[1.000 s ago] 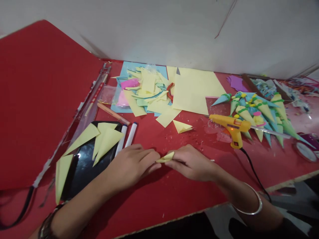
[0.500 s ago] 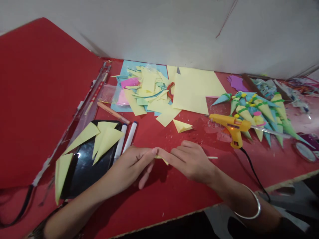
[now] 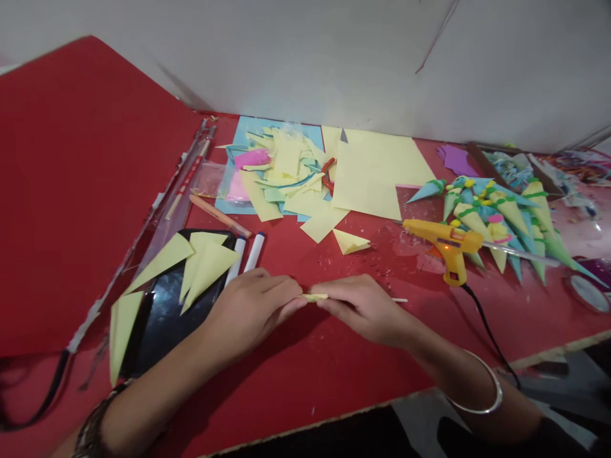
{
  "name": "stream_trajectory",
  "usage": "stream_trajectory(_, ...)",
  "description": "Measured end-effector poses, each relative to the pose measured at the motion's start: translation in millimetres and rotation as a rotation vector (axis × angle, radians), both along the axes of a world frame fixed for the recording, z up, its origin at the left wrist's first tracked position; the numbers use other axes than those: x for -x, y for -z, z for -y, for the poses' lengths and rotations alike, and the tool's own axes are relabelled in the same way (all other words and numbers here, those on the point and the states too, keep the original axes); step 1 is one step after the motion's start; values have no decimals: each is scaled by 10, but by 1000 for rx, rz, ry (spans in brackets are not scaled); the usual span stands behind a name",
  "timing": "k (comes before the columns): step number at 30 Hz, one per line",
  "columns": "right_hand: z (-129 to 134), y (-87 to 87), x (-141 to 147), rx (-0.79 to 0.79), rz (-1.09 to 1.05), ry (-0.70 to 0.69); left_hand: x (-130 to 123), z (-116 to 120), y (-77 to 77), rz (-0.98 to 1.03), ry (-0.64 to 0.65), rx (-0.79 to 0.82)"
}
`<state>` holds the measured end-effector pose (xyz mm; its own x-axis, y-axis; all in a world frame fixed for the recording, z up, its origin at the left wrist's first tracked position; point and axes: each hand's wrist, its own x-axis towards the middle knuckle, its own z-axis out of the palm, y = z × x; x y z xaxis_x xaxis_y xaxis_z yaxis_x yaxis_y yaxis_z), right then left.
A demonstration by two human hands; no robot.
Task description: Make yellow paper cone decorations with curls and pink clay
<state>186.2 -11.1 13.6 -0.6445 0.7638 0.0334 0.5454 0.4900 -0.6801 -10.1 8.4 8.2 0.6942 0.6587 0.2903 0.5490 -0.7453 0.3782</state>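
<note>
Between my two hands is a small piece of yellow paper [image 3: 315, 297], rolled or folded thin, over the red table [image 3: 296, 369]. My left hand [image 3: 258, 304] pinches its left end with thumb and fingers. At its right end, the fingertips of my right hand [image 3: 365, 308] are closed on it. Most of the paper is hidden by my fingers. Just beyond lies a folded yellow paper piece [image 3: 351, 242]. Yellow paper cones [image 3: 207, 270] rest on a black tray-like object [image 3: 162, 337] beside my left forearm.
A yellow glue gun [image 3: 446, 245] with a lit orange light lies at right, its cord trailing off the front edge. Behind it are finished-looking cones [image 3: 506, 210]. Paper scraps [image 3: 286, 165], yellow sheets [image 3: 377, 172], markers [image 3: 254, 252] and a cutter-like orange tool [image 3: 219, 215] lie around.
My fingers have shifted their hold on the yellow paper. My left hand's fingers have come together over it, and the strip now lies level between both hands.
</note>
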Motion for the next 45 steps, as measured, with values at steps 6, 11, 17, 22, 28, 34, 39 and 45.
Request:
stream_trajectory(6, 3, 58, 13, -244, 56, 26, -39, 64, -44, 111, -86, 427)
stream_trajectory(11, 24, 66, -7, -635, 208, 15, -103, 125, -90, 270, -223, 1102)
stream_trajectory(17, 39, 45, -3, -862, 288, 15, -107, 113, -66, 330, -276, 1361)
stream_trajectory(22, 42, 73, 2, -784, 256, 33, -115, 119, -74, 343, -292, 1340)
stream_trajectory(28, 34, 96, -19, -572, 164, 36, -142, 145, -100, 337, -263, 1240)
stream_trajectory(34, 7, 110, -9, -414, 135, 46, -122, 141, -79, 317, -250, 1135)
stream_trajectory(39, -6, 84, -8, -281, 159, 83, -107, 115, -71, 256, -216, 937)
stream_trajectory(45, -38, 45, -73, -185, 149, 215, -55, 70, -83, 61, -193, 565)
